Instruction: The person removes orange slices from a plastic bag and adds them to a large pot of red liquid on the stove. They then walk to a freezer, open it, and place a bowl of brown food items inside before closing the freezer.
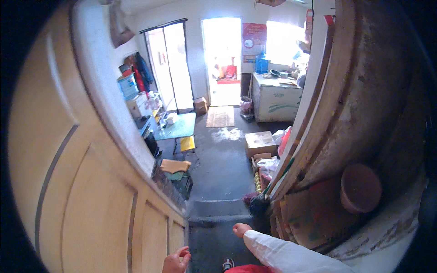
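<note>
My left hand (177, 260) is at the bottom, beside the lower edge of a pale wooden door (102, 191). Its fingers are loosely bent with gaps between them, and nothing shows in it. Farther right, my right hand (241, 230) reaches forward from a white sleeve (286, 250) over the dark floor (218, 239). Its fingers are curled and the palm is hidden, so I cannot tell whether they are closed. One shoe (228, 264) shows below, near red clothing (251, 269). A low threshold (218, 216) crosses the floor in front of me.
Right of the doorway stand a cardboard box (261, 143), a dark bag (259, 206) and a bucket (361, 187). On the left are a glass-topped table (177, 126) and a stool (175, 167). A chest freezer (278, 102) and a doormat (220, 116) lie beyond, near a bright doorway (222, 44).
</note>
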A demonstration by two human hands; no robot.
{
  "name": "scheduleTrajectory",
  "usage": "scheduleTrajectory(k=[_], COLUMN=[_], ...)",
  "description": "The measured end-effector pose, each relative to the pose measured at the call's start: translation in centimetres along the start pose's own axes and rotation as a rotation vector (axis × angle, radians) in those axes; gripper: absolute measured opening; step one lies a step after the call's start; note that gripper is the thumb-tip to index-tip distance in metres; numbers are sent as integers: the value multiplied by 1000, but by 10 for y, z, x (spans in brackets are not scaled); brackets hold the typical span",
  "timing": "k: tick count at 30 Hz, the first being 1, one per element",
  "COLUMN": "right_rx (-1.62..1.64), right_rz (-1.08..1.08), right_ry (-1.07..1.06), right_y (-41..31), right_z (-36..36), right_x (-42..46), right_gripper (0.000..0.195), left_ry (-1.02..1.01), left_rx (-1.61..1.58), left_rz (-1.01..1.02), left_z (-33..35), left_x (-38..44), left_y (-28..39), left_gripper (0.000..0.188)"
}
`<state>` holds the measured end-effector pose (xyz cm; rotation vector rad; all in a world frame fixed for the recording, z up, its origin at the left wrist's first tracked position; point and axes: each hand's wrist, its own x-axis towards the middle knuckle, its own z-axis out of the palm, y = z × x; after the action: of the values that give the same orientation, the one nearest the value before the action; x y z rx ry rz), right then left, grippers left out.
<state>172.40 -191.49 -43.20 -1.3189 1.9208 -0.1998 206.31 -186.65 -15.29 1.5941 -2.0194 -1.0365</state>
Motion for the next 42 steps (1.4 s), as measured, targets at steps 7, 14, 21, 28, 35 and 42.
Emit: scheduleTrajectory(k=[7,14,21,28,35,42], right_rx=[576,711,957,1047,1257,1258], right_rz=[131,241,638,700,574,440], right_ry=[-18,176,278,196,393,460], right_y=[-20,53,84,178,251,229], right_z=[-155,-231,-334,-385,-486,-679], right_x=[189,449,538,689,1004,1221], right_gripper=[37,35,34,32,28,35], left_ry=[-178,-278,-330,-404,-332,-419], left_rx=[-122,-117,47,8,-41,-292], left_rz=[41,133,409,508,294,266], left_z=[22,51,25,56,186,224], left_x=[283,617,901,1110,1362,1578], left_y=[-11,-14,150,237,128,213], left_gripper=[38,37,37,37,37,35])
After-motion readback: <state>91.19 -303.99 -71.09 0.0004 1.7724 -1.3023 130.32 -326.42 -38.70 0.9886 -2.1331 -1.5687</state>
